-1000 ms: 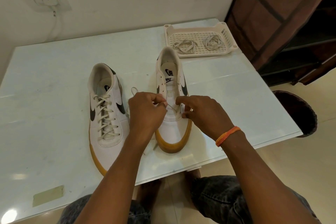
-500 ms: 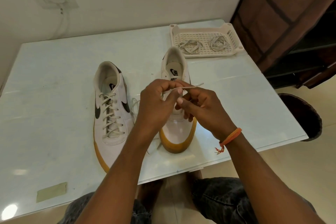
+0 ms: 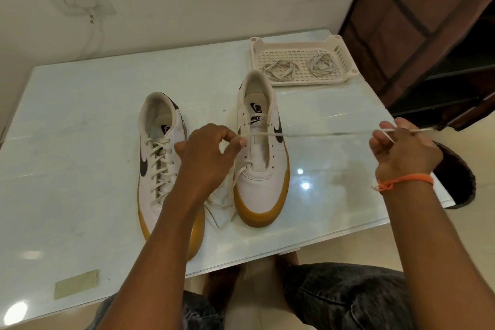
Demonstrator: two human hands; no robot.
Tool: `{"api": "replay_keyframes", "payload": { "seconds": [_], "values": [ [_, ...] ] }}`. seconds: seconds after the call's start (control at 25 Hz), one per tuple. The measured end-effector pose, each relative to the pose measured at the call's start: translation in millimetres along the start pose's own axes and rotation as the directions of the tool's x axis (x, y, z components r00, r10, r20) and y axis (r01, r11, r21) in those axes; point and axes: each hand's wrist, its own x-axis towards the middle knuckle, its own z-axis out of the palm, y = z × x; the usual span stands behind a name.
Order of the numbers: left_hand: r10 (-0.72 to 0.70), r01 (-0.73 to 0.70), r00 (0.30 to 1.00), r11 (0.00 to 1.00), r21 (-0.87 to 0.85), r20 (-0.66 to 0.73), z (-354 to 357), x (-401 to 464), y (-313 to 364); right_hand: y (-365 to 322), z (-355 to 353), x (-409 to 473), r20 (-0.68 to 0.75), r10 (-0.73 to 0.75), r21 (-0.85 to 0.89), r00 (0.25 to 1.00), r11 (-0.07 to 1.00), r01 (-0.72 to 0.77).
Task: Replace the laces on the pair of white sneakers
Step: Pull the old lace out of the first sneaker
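Observation:
Two white sneakers with gum soles stand on the table. The left sneaker [image 3: 160, 158] is fully laced. The right sneaker [image 3: 261, 166] has open eyelets, with a cream lace [image 3: 308, 133] running only from its lowest eyelets. My left hand [image 3: 207, 158] pinches that lace beside the right sneaker's left side. My right hand [image 3: 401, 150] pinches the lace's far end out to the right, past the table edge. The lace is stretched taut between both hands, above the shoe's tongue. Slack lace lies between the two shoes.
A cream perforated tray [image 3: 300, 61] at the back right holds two coiled laces [image 3: 278, 68] [image 3: 322, 63]. A piece of tape [image 3: 76, 284] sticks near the front left edge. A dark round bin [image 3: 460, 177] stands on the floor right of the table [image 3: 80, 128]. A brown cabinet stands behind it.
My right hand has swung far to the right, drawing the lace out taut. My left hand stayed by the right sneaker and kept its pinch on the lace.

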Motion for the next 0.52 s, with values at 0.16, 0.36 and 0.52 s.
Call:
{"api": "replay_keyframes", "payload": {
  "seconds": [0.16, 0.36, 0.52],
  "values": [
    [-0.005, 0.043, 0.995, 0.920, -0.389, 0.099, 5, -3, 16, 14, 18, -26, 0.478, -0.236, -0.344, 0.846, 0.836, 0.427],
    [0.163, -0.082, 0.982, 0.832, -0.548, 0.100, 14, -12, 38, 32, 36, -87, 0.974, 0.048, -0.182, 0.220, 0.745, 0.642],
    [0.115, -0.076, 0.991, 0.895, -0.439, 0.062, 10, -10, 38, 31, 37, -87, 0.962, 0.133, -0.225, 0.239, 0.880, 0.418]
  ]
}}
